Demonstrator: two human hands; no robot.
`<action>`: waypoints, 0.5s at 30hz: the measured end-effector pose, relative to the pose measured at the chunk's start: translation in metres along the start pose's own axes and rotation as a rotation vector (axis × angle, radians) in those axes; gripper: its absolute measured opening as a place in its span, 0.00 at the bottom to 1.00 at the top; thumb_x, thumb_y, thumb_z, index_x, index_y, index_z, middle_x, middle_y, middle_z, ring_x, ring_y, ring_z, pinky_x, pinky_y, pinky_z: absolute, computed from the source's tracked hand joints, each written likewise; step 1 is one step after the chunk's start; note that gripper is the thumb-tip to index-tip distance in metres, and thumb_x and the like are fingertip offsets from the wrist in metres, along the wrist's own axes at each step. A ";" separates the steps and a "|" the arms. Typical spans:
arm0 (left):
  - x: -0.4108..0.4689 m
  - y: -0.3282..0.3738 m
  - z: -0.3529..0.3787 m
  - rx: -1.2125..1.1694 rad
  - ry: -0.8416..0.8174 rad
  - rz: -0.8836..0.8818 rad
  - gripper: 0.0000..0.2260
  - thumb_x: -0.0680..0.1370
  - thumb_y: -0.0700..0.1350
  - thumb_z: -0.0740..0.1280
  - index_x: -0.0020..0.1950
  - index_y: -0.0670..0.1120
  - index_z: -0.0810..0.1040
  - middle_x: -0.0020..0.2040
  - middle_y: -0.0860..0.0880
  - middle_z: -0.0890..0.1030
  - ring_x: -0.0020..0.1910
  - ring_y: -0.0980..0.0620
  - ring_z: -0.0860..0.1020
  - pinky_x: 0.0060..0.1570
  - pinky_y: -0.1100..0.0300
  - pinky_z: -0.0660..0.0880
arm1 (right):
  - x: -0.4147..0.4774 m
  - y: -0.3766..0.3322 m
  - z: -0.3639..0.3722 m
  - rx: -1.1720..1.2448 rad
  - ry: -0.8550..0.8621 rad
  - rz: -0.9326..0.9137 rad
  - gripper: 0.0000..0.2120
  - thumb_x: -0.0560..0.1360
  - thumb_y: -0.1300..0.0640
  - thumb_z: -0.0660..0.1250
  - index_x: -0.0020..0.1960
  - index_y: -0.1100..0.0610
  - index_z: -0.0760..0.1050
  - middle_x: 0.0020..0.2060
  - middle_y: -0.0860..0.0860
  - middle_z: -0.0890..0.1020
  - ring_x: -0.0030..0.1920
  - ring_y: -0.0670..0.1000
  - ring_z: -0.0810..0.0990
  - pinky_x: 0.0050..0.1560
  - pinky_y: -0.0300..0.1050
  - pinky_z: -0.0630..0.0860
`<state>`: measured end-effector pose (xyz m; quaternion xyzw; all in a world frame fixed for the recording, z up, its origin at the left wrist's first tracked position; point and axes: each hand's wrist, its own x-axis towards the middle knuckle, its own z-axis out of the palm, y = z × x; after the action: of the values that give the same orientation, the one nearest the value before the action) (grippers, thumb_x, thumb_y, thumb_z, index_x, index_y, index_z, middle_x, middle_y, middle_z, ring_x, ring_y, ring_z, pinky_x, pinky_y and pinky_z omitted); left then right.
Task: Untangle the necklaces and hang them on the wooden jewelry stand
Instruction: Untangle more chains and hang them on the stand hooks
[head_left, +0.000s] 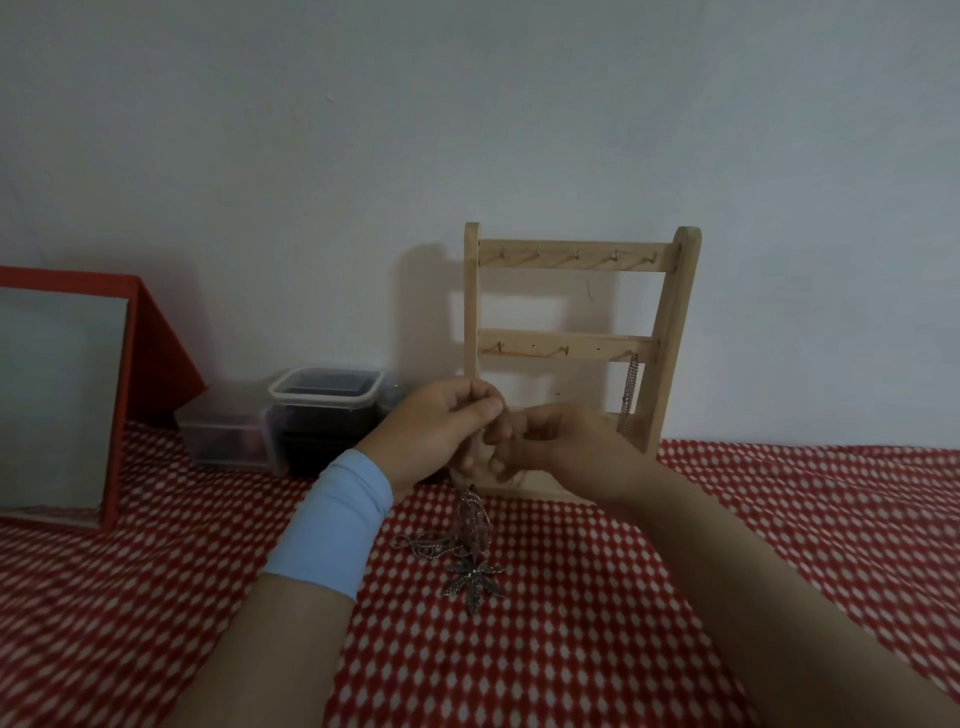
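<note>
A wooden jewelry stand (576, 260) with two hooked rails leans against the wall. One chain necklace (629, 395) hangs from the right end of its lower rail. In front of the stand my left hand (436, 431) and my right hand (561, 441) meet, both pinching a thin silver chain between fingertips. The tangled chain (470, 519) drops from my hands to the cloth, ending in a leaf-shaped pendant (475, 579). Part of the chain is hidden inside my fingers. A light blue band covers my left wrist.
A red and white patterned cloth (675, 597) covers the surface. Clear plastic boxes (322, 415) with dark contents stand left of the stand by the wall. A red framed mirror (57, 400) leans at the far left.
</note>
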<state>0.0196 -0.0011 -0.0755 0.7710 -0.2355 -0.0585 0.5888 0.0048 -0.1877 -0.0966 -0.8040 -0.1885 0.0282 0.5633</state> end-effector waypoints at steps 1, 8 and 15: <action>0.000 -0.001 -0.002 0.011 0.007 -0.011 0.07 0.82 0.42 0.62 0.48 0.42 0.78 0.37 0.47 0.80 0.24 0.54 0.69 0.29 0.59 0.73 | 0.000 -0.001 0.000 0.005 0.064 0.015 0.04 0.79 0.64 0.70 0.48 0.63 0.83 0.39 0.54 0.86 0.40 0.50 0.84 0.52 0.48 0.83; -0.002 -0.015 -0.024 0.346 -0.056 -0.173 0.13 0.79 0.51 0.66 0.49 0.41 0.82 0.34 0.47 0.80 0.28 0.51 0.75 0.36 0.59 0.75 | 0.001 -0.008 -0.015 0.176 0.382 0.100 0.07 0.83 0.59 0.64 0.49 0.56 0.80 0.24 0.47 0.68 0.22 0.45 0.64 0.24 0.42 0.68; -0.006 -0.018 -0.030 0.283 -0.142 -0.376 0.12 0.81 0.44 0.62 0.44 0.38 0.80 0.42 0.36 0.83 0.44 0.41 0.81 0.56 0.48 0.75 | -0.001 -0.005 -0.026 -0.375 0.347 0.254 0.11 0.77 0.58 0.67 0.39 0.56 0.84 0.34 0.52 0.81 0.31 0.46 0.76 0.32 0.40 0.72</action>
<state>0.0303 0.0313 -0.0842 0.8701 -0.1346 -0.1872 0.4356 0.0089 -0.2095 -0.0827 -0.9040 0.0109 -0.0746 0.4207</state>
